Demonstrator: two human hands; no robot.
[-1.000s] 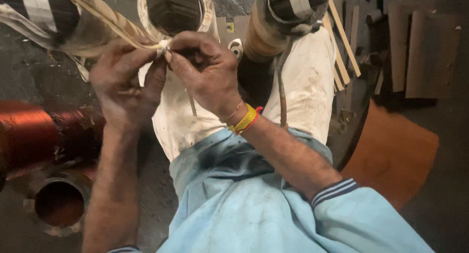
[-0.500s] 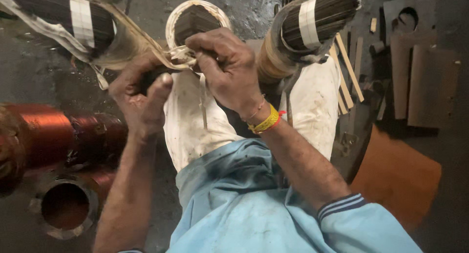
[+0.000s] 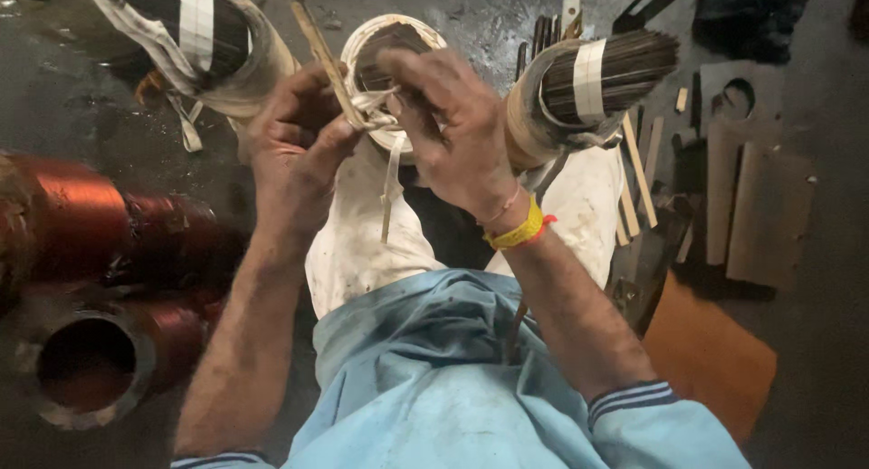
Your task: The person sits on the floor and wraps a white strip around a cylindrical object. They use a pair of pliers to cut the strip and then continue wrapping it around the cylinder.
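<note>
Head view shows the left hand (image 3: pixel 294 157) and right hand (image 3: pixel 448 129) closed in pinches on a white cotton tape (image 3: pixel 376 111), its loose tail hanging over the lap. That knot sits between the fingertips, touching both, just before the pale ring-shaped coil (image 3: pixel 391 43); if either pinch slackens, I judge the tie could slip and loosen.
</note>
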